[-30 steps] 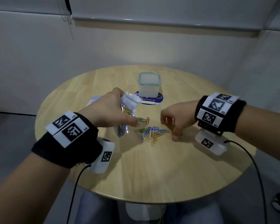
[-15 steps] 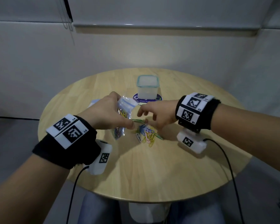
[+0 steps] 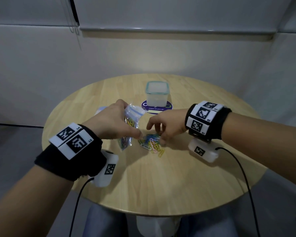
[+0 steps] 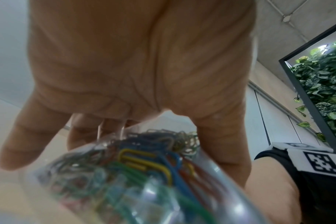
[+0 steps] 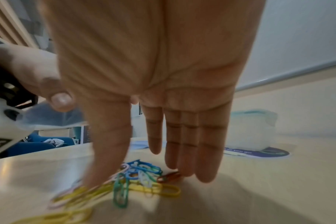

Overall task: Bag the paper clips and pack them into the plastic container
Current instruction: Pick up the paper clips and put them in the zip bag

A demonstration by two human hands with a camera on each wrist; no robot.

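My left hand (image 3: 114, 122) grips a clear zip bag (image 3: 131, 124) partly filled with coloured paper clips, held upright just above the round wooden table (image 3: 161, 182). The left wrist view shows the bag (image 4: 128, 178) under the palm, between thumb and fingers. A loose pile of coloured paper clips (image 3: 152, 143) lies on the table right of the bag. My right hand (image 3: 162, 124) hovers over that pile with fingers straight and pointing down; its fingertips (image 5: 205, 175) reach the clips (image 5: 144, 180). A lidded translucent plastic container (image 3: 157, 94) stands behind.
The container sits on a round blue sticker (image 3: 156, 108) reading "Clean as you go". Another flat clear bag (image 3: 100, 109) lies on the table behind my left hand. A white wall stands beyond the table; wrist cables hang off its near edge.
My right hand has moved left from the table's right side onto the clip pile and uncurled its fingers. The left hand and the bag have stayed almost still.
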